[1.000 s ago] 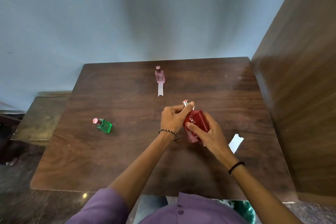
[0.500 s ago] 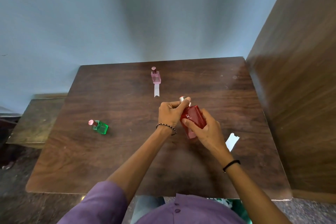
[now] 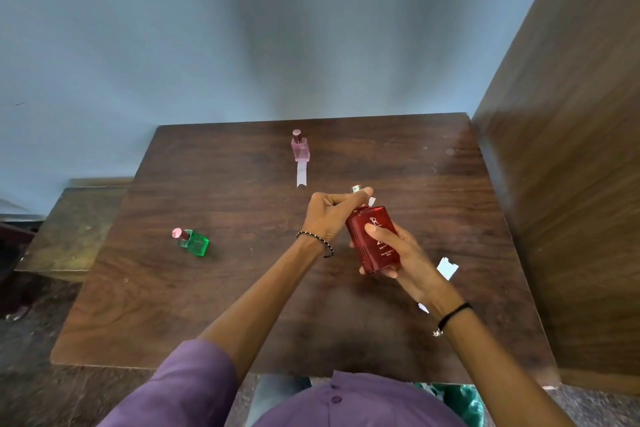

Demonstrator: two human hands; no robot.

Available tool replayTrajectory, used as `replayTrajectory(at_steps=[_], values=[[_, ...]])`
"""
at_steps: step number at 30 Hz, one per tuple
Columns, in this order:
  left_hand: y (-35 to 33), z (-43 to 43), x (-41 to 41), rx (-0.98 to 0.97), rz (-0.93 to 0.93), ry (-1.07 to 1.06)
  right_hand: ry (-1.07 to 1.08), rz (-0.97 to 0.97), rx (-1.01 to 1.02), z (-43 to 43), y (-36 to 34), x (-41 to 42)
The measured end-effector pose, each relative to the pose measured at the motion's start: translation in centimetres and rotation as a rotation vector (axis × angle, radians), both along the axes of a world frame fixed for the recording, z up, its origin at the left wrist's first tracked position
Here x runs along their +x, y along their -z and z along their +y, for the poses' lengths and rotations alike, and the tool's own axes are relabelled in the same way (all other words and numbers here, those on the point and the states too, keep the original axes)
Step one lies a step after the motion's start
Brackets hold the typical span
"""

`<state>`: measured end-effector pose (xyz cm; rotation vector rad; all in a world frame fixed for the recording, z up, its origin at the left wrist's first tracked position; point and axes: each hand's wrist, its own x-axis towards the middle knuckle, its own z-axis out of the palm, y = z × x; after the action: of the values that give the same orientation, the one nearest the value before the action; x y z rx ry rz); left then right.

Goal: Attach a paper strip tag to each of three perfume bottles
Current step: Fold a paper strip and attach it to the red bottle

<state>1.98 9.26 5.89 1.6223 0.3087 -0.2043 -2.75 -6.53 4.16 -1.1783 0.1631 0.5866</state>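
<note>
The right hand point(image 3: 403, 255) grips the body of the red perfume bottle point(image 3: 374, 240), fingers wrapped across its front face with the printed logo partly covered. The bottle is held clear of the table point(image 3: 214, 305), tilted with its neck pointing away from the person. The left hand point(image 3: 332, 215) is closed around the bottle's neck, fingertips pinched just below the silver spray cap point(image 3: 356, 188). A small white end of a paper strip point(image 3: 372, 201) projects from between the left fingers and the bottle shoulder; how it is fixed to the neck cannot be determined

Beyond the left hand, toward the far edge of the table, the pink perfume bottle point(image 3: 300, 146) stands upright, with a white strip tag point(image 3: 301, 175) running from its base toward the hands

Well to the left of the left hand, the green perfume bottle point(image 3: 194, 242) lies tilted on the table, its pink cap point(image 3: 177, 233) pointing left

Just beside the right hand, on its right, a loose white paper piece point(image 3: 447, 268) rests flat on the table. A smaller white scrap point(image 3: 423, 307) shows near the right wrist

The left wrist carries a beaded bracelet point(image 3: 317, 242); the right wrist carries a black band point(image 3: 454, 312). Purple sleeves point(image 3: 187, 388) occupy the lower view
</note>
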Motion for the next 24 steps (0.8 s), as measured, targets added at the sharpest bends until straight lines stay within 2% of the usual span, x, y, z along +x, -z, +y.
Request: replayTrajectory(at_steps=[3,7,11,12,14,17,20,24], values=[[0.2,-0.1,0.1,0.005,0.007,-0.039,0.014,-0.039,-0.11,0.5,0.1,-0.1],[0.5,-0.5,0.3,0.018,0.018,-0.142,0.16,-0.178,-0.424,2.0,0.8,0.1],[0.4,-0.1,1.1,0.055,-0.001,-0.276,0.132,-0.386,-0.761,2.4,0.4,-0.6],[0.3,0.5,1.6,0.065,0.024,-0.324,0.125,-0.394,-0.785,2.4,0.4,-1.0],[-0.2,1.7,2.6,0.052,0.101,-0.339,0.144,-0.315,-0.651,2.4,0.4,-1.6],[-0.9,2.9,2.9,-0.039,0.144,-0.248,0.207,-0.143,-0.3,2.2,0.3,-1.9],[-1.0,3.0,2.1,-0.006,0.152,-0.18,0.211,-0.01,0.034,1.9,-0.2,-1.9],[-1.0,2.5,1.6,-0.021,0.157,-0.151,0.127,0.063,0.259,1.4,-0.4,-1.7]])
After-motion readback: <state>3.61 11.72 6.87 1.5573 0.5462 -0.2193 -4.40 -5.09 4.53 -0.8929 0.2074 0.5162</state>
